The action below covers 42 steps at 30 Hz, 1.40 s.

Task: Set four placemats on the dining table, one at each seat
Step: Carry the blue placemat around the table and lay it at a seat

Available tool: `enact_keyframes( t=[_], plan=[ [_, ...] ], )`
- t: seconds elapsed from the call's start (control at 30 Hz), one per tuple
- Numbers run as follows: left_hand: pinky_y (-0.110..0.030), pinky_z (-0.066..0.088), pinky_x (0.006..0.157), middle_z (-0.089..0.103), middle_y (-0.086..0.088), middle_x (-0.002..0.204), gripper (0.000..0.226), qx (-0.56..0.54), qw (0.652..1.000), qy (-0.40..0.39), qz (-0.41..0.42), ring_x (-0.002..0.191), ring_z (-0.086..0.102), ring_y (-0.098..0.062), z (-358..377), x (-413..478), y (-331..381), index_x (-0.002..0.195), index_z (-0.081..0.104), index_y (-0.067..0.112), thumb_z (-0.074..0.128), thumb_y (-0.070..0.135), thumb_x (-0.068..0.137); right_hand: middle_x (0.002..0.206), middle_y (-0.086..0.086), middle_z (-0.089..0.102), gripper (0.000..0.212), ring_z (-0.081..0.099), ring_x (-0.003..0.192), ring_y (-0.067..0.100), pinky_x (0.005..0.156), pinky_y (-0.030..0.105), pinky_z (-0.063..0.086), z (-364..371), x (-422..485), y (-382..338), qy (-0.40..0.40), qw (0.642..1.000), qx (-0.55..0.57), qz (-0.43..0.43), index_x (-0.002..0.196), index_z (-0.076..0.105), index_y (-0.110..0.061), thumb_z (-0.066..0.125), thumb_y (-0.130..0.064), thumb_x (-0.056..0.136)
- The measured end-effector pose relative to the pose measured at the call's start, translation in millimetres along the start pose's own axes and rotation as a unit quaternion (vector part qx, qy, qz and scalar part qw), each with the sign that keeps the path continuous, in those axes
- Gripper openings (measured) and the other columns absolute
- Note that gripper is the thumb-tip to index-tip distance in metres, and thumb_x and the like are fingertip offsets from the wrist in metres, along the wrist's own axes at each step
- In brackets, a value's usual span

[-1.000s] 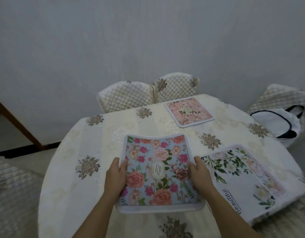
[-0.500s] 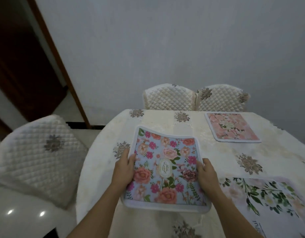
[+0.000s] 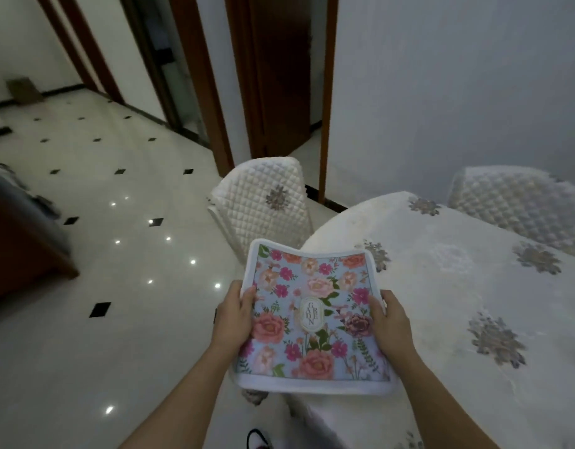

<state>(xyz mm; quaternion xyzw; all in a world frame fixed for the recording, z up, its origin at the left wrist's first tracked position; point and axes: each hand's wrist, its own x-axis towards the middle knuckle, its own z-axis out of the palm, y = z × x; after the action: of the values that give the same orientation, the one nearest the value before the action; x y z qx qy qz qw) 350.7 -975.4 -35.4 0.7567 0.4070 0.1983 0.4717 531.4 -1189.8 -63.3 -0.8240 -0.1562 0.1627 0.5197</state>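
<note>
Placemat (image 3: 312, 319) in blue floral print is held up over the near-left edge of the table (image 3: 457, 286), not laid down yet. It's pinched at both sides, with the left hand (image 3: 232, 319) on one border and the right hand (image 3: 393, 322) on the other, thumbs on top. No mats can be seen on the bit of tablecloth in view. The seat by the quilted chair (image 3: 263, 202) is probably where this one's meant to go. The other seats can't be judged from here.

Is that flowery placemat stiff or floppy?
Probably bendy: the floral placemat bows along its far edge while the left hand and right hand grip its sides. Likely light, since edge grips alone hold it. Its soft-looking border suggests nothing fragile.
</note>
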Motion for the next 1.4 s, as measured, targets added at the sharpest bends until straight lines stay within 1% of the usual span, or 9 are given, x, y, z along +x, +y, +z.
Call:
enact_keyframes(
  t=[0.1, 0.33, 0.53, 0.7, 0.9, 1.0, 1.1, 1.3, 1.4],
  plan=[
    [-0.041, 0.062, 0.066, 0.070, -0.002, 0.086, 0.022, -0.006, 0.996, 0.081, -0.033, 0.073, 0.071, -0.012, -53.9, -3.3, -27.3, 0.092, 0.049, 0.022, 0.040, 0.039, 0.103, 0.084, 0.003, 0.068, 0.021, 0.068, 0.069, 0.012, 0.052, 0.028, 0.053, 61.4, 9.8, -30.0, -0.075, 0.996, -0.028, -0.037, 0.100, 0.053, -0.012, 0.044, -0.030, 0.102],
    [-0.048, 0.062, 0.066, 0.072, -0.005, 0.086, 0.024, -0.031, 0.986, 0.150, -0.070, 0.073, 0.073, -0.015, -126.7, 6.3, -65.7, 0.095, 0.048, 0.019, 0.040, 0.040, 0.103, 0.082, 0.005, 0.067, 0.021, 0.067, 0.073, 0.019, 0.058, 0.034, 0.052, 154.1, 23.7, -72.1, -0.151, 0.985, -0.042, -0.068, 0.091, 0.050, -0.015, 0.042, -0.032, 0.101],
    [-0.049, 0.062, 0.067, 0.072, -0.005, 0.087, 0.022, -0.068, 0.974, 0.189, -0.105, 0.075, 0.074, -0.016, -188.5, 60.2, -107.3, 0.093, 0.049, 0.022, 0.041, 0.040, 0.103, 0.089, 0.003, 0.066, 0.021, 0.065, 0.078, 0.018, 0.065, 0.037, 0.053, 250.7, 55.9, -116.2, -0.183, 0.976, -0.059, -0.103, 0.103, 0.055, -0.015, 0.042, -0.032, 0.101],
    [-0.047, 0.062, 0.066, 0.072, -0.004, 0.088, 0.023, -0.083, 0.969, 0.205, -0.113, 0.073, 0.074, -0.014, -248.6, 138.4, -134.7, 0.097, 0.049, 0.016, 0.041, 0.037, 0.104, 0.082, 0.004, 0.066, 0.024, 0.066, 0.072, 0.018, 0.053, 0.028, 0.046, 340.5, 98.9, -167.7, -0.187, 0.973, -0.074, -0.112, 0.094, 0.053, -0.012, 0.042, -0.032, 0.102],
    [-0.046, 0.062, 0.067, 0.070, -0.001, 0.087, 0.022, -0.081, 0.967, 0.205, -0.125, 0.074, 0.072, -0.013, -322.0, 230.1, -167.2, 0.094, 0.048, 0.017, 0.040, 0.036, 0.104, 0.084, 0.002, 0.066, 0.022, 0.066, 0.072, 0.016, 0.056, 0.031, 0.051, 439.0, 140.1, -232.1, -0.200, 0.970, -0.081, -0.114, 0.099, 0.053, -0.014, 0.041, -0.032, 0.101],
    [-0.038, 0.061, 0.063, 0.069, -0.002, 0.087, 0.021, -0.059, 0.970, 0.202, -0.121, 0.071, 0.071, -0.009, -351.2, 266.6, -177.3, 0.094, 0.048, 0.017, 0.040, 0.033, 0.104, 0.084, 0.003, 0.069, 0.022, 0.071, 0.070, 0.017, 0.061, 0.042, 0.059, 478.1, 157.9, -246.7, -0.196, 0.972, -0.079, -0.106, 0.098, 0.053, -0.019, 0.041, -0.038, 0.100],
    [-0.042, 0.062, 0.065, 0.068, -0.004, 0.088, 0.023, -0.063, 0.971, 0.194, -0.121, 0.074, 0.071, -0.014, -371.5, 296.7, -188.3, 0.097, 0.049, 0.014, 0.040, 0.033, 0.105, 0.085, 0.004, 0.069, 0.024, 0.070, 0.071, 0.019, 0.063, 0.047, 0.059, 508.4, 173.0, -256.2, -0.191, 0.973, -0.090, -0.098, 0.094, 0.051, -0.020, 0.040, -0.041, 0.100],
    [-0.041, 0.062, 0.063, 0.069, -0.003, 0.088, 0.024, -0.056, 0.972, 0.191, -0.121, 0.073, 0.071, -0.013, -400.6, 353.7, -205.5, 0.096, 0.049, 0.015, 0.040, 0.035, 0.104, 0.084, 0.005, 0.067, 0.028, 0.068, 0.071, 0.017, 0.059, 0.035, 0.054, 557.8, 201.2, -283.1, -0.183, 0.970, -0.127, -0.100, 0.096, 0.051, -0.013, 0.039, -0.037, 0.101],
    [-0.046, 0.061, 0.065, 0.069, -0.005, 0.086, 0.024, -0.060, 0.972, 0.191, -0.125, 0.074, 0.071, -0.018, -413.6, 389.7, -214.3, 0.092, 0.048, 0.018, 0.040, 0.038, 0.104, 0.082, 0.005, 0.069, 0.026, 0.069, 0.067, 0.018, 0.061, 0.042, 0.058, 587.0, 227.3, -292.7, -0.186, 0.971, -0.117, -0.094, 0.095, 0.050, -0.015, 0.039, -0.038, 0.101]
  ],
)
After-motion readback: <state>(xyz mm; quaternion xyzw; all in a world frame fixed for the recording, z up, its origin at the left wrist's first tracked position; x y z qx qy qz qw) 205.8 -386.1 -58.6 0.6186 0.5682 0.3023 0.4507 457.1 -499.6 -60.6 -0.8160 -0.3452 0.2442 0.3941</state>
